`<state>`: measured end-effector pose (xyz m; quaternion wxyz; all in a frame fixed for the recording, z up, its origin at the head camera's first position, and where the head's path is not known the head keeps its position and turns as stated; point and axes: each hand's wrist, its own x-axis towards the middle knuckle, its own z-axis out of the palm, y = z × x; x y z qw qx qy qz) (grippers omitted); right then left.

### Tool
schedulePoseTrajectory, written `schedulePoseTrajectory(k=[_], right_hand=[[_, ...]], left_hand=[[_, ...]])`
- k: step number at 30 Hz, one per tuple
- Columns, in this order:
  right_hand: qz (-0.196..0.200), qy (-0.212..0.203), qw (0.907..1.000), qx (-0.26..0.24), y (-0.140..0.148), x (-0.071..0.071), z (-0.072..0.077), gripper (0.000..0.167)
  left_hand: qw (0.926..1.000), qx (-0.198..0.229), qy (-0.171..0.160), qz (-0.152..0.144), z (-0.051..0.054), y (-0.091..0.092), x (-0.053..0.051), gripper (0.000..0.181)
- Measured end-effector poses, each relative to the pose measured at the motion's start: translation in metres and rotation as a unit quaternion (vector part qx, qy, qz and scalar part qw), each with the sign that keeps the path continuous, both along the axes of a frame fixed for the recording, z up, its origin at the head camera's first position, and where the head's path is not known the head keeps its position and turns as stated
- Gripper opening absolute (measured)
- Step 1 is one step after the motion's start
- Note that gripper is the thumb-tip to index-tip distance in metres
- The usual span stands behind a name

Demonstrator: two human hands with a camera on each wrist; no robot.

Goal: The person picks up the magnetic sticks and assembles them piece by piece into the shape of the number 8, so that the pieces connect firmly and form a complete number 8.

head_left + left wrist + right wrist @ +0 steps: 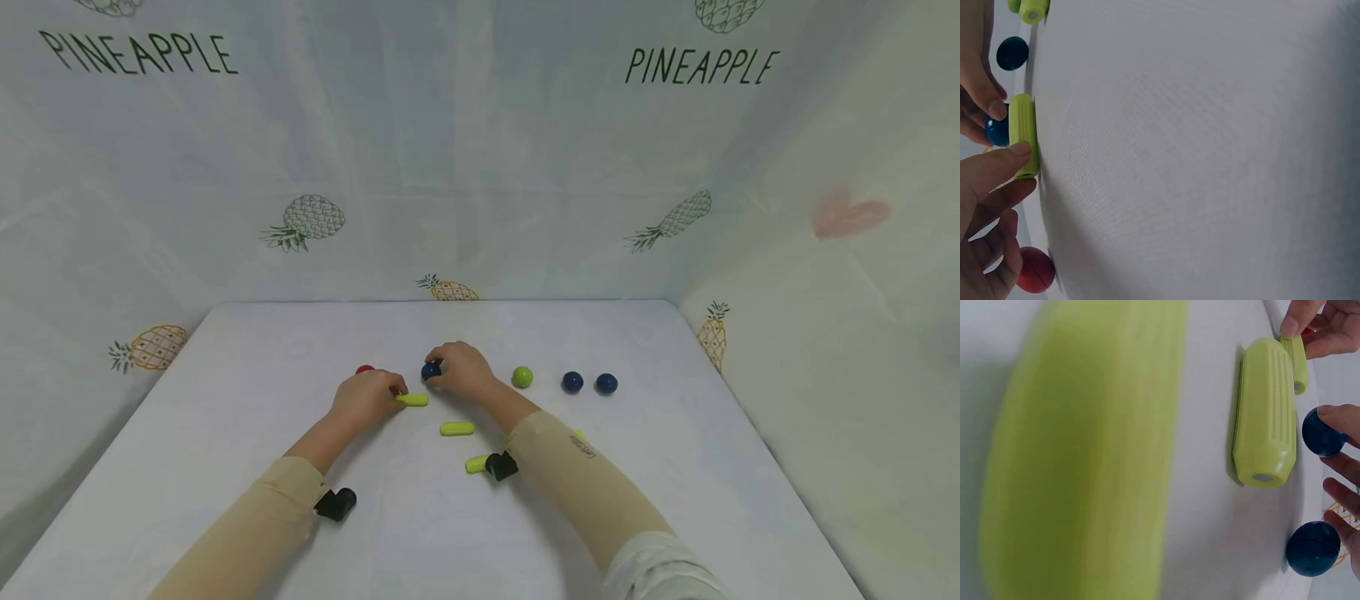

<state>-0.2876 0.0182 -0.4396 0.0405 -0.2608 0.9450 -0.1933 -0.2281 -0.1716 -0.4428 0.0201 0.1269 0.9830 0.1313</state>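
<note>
My left hand [366, 396] pinches one end of a yellow-green ribbed rod [1023, 128] between thumb and index finger, low over the table. A red ball [1036, 270] sits beside that hand's other fingers, mostly hidden behind it in the head view. With thumb and fingertip, my right hand [465, 372] grips a dark blue ball [1322, 433] just beyond the rod's far end. Whether ball and rod touch cannot be told. Another dark blue ball [1313, 549] rests near the right hand's lower fingers; the head view hides it behind that hand.
Right of the hands lie a green ball [522, 377] and two more dark blue balls [572, 382]. Loose rods lie nearer me: one in the middle [457, 428], others partly covered by the right wrist camera [501, 466] and sleeve. A white cloth covers the table [390, 542].
</note>
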Motion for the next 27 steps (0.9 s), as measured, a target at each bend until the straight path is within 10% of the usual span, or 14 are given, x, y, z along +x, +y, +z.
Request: schedulePoseTrajectory(k=[27], right_hand=[[0.021, -0.006, 0.9997, -0.014, 0.017, 0.025, 0.011, 0.037]], left_hand=[[0.9999, 0.007, -0.014, 0.004, 0.000, 0.001, -0.003, 0.019]])
